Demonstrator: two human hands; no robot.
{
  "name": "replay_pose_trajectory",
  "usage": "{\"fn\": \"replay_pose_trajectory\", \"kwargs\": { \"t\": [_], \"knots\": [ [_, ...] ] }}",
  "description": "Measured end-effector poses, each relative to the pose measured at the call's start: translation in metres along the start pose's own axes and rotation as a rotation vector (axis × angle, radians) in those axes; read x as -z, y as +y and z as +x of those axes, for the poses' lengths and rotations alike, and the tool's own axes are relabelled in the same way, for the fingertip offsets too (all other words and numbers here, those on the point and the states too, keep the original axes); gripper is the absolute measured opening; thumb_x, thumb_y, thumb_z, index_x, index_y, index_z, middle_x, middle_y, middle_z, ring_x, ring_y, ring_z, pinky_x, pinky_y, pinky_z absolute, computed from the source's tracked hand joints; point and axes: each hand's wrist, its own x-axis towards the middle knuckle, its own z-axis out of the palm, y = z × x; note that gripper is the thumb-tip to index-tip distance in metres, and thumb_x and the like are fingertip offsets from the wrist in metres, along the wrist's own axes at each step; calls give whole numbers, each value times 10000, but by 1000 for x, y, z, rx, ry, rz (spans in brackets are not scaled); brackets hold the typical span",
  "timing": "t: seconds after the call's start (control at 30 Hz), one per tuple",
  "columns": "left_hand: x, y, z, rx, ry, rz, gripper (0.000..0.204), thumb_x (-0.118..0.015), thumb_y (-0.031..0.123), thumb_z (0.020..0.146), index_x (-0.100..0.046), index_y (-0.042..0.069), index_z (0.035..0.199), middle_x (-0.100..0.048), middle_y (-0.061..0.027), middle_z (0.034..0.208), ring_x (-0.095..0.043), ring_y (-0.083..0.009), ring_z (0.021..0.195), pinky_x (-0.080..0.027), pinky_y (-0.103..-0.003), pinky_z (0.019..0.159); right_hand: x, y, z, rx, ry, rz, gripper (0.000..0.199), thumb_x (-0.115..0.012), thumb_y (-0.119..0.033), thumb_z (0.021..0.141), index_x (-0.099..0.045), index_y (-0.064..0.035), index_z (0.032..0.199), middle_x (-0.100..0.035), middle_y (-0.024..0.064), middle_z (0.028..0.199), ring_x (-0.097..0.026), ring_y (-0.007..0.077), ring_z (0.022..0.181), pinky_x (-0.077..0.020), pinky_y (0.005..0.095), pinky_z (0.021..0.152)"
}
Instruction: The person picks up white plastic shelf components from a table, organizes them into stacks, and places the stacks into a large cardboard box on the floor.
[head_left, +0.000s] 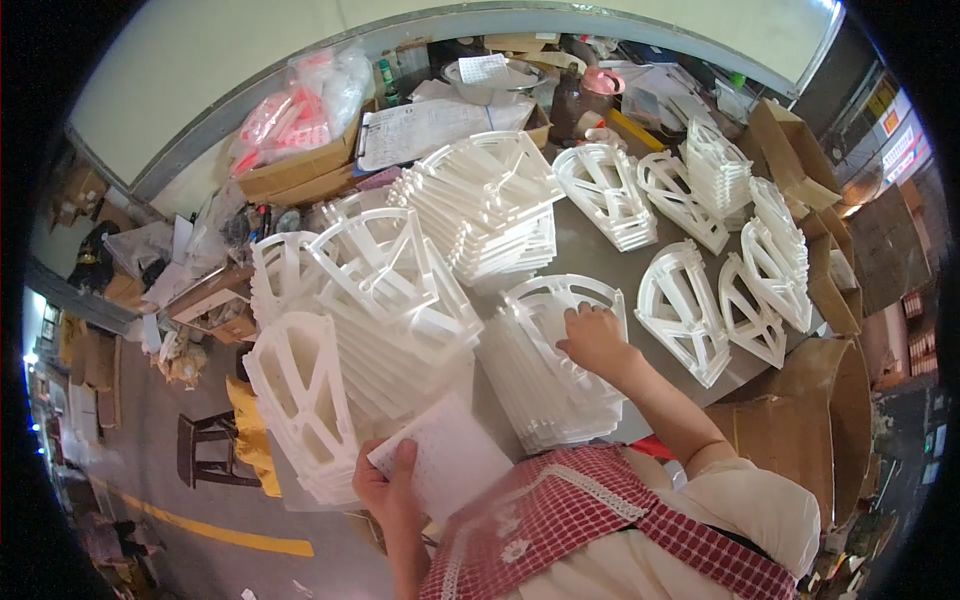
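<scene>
Cardboard box (pixel 300 176) holds plastic bags (pixel 315 100); left hand (pixel 395 492) pinches white sheet (pixel 447 455), right hand (pixel 598 340) lies loosely spread on frames (pixel 545 375).

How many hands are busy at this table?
2: the left hand, lower middle, holds white paper; the right hand, further right, touches a stack of white plastic frames. No others show.
</scene>
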Motion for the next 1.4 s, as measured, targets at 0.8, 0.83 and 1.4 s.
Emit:
{"fn": "replay_pose_trajectory", "kwargs": {
  "t": [0.8,0.83,1.4],
  "knots": [
    [-14,-5,-11,17,-101,8,179,-738,133,826,-601,33,884,-599,19,781,-505,-47,691,-411,-199,614,83,-65,-53,661,209,981,219,-663,-18,823,-592,-25,1029,-621,117,1017,-611,296,935,-496,364,812],
    [-13,-4,-12,22,-109,2,177,-737,132,827,-602,35,887,-600,18,781,-508,-47,692,-414,-200,615,86,-72,-53,705,216,990,225,-657,7,821,-592,-21,1034,-618,117,1008,-610,296,928,-495,358,812],
    [0,-2,3,213,-131,-332,35,-656,53,858,-631,35,874,-640,6,772,-559,-49,630,-443,-203,553,97,-99,-22,1043,162,776,148,-630,-10,840,-561,-32,968,-581,113,1035,-579,306,969,-482,379,831]
  ]
}}
